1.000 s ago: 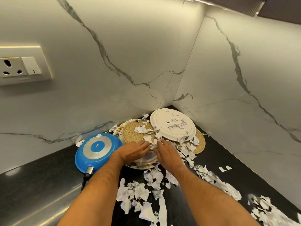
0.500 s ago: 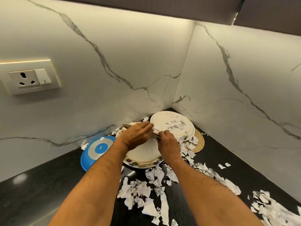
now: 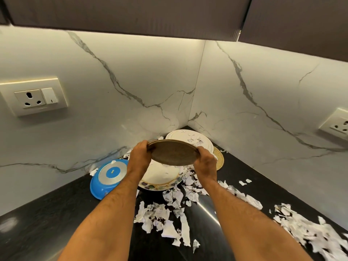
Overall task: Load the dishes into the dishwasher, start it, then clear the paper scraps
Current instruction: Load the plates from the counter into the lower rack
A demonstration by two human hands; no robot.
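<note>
Paper scraps (image 3: pixel 165 213) lie strewn across the black table (image 3: pixel 47 223) closest to me, a thick patch between the two forearms and a longer drift (image 3: pixel 310 228) running along the right side toward the near edge. To the left of the forearms the dark surface is bare, with open room out to the wall.

Further in, both hands are raised above the dishes. The left hand (image 3: pixel 140 156) curls round the left rim of a round woven mat (image 3: pixel 173 152), and the right hand (image 3: pixel 205 162) curls round its right rim; each grip is closed on the mat, which hangs tilted in the air, its underside facing me, clear of everything below.

Under it sits a white plate with a floral, gold-trimmed rim (image 3: pixel 162 178), resting flat on the table with scraps touching its right edge. Just beside its left edge a blue pan (image 3: pixel 108 176) lies upside down, its silver base up.

Behind the mat, in the corner, a white plate (image 3: pixel 188 139) carries a few scraps and lies on a second woven mat (image 3: pixel 219 159), whose edge peeks out at the right. It sits close to both marble walls (image 3: pixel 113 119). A socket plate (image 3: pixel 35 96) is on the left wall, another (image 3: pixel 337 123) on the right, under dark cabinets (image 3: pixel 131 14).
</note>
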